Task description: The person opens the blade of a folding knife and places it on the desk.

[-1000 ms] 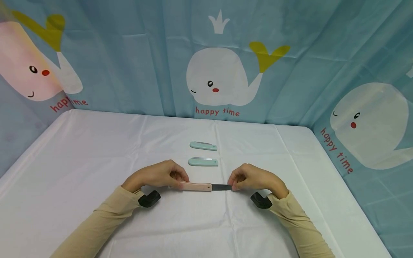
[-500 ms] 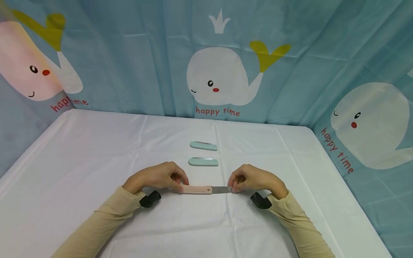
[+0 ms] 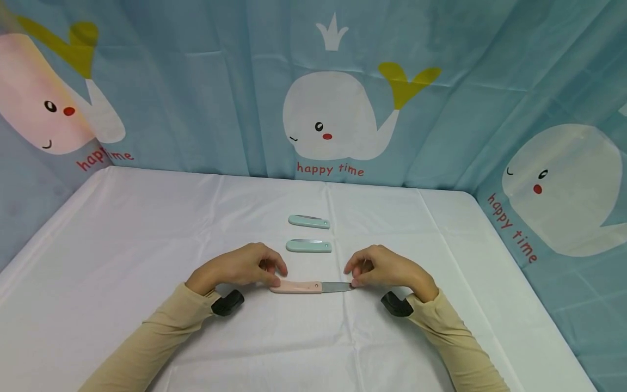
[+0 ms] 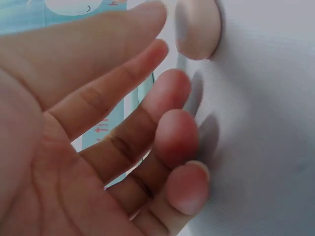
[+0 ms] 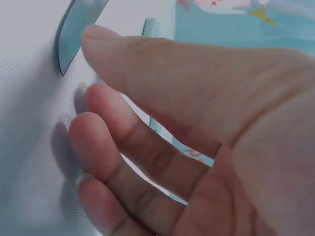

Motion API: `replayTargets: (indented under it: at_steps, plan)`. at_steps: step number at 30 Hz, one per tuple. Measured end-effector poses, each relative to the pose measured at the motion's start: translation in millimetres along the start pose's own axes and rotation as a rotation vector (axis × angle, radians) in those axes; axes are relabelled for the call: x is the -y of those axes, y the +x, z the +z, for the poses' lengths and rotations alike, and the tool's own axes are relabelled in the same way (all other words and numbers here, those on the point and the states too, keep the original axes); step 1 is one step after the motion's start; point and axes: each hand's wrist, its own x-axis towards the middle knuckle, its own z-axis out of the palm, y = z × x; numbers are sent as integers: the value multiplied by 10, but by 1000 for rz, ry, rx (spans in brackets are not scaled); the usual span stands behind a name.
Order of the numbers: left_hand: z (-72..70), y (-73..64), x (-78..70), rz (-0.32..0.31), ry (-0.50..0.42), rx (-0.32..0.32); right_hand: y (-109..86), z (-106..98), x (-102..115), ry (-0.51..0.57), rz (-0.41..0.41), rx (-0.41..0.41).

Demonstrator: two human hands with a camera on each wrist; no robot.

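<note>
A folding knife with a pink handle [image 3: 296, 287] and its blade [image 3: 336, 287] swung out lies across the white cloth between the two hands. At the handle's rounded end is my left hand [image 3: 247, 265], thumb tip right beside it and the fingers loosely bent. The left wrist view shows that handle end [image 4: 199, 29] just past the fingertips, none of them curled round it. My right hand [image 3: 384, 267] is by the blade tip, forefinger lifted away from the thumb. In the right wrist view the thumb tip overlaps the edge of the blade [image 5: 74, 39], and the other fingers are spread loosely.
Two mint-green folding knives, a nearer one [image 3: 308, 246] and a farther one [image 3: 308, 221], lie folded beyond the pink one. White cloth [image 3: 274, 348] covers the table. A blue whale-print curtain [image 3: 196, 109] stands behind and at both sides.
The pink knife, earlier held between both hands with the blade nearly edge-on, has turned flatter and shifted slightly toward the body. Both hands have loosened from its ends.
</note>
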Motion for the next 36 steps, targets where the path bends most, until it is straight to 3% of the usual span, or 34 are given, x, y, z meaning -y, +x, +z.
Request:
replayTargets:
  at_steps: [4,8,16,23,36]
  plan:
    - [-5,14,3,23,7,-44,9,1,2,40,17,-23]
    - [5,41,15,36,36,-113,24,7,7,0,25,-89]
    - [-9,147,-8,-16,80,-240,152,21,3,-75,-12,-233]
    - [-54,265,-14,-38,98,-272,309,31,-10,-84,-49,-283]
    - [-109,448,40,-66,127,-266,552,4,19,-105,-75,-277]
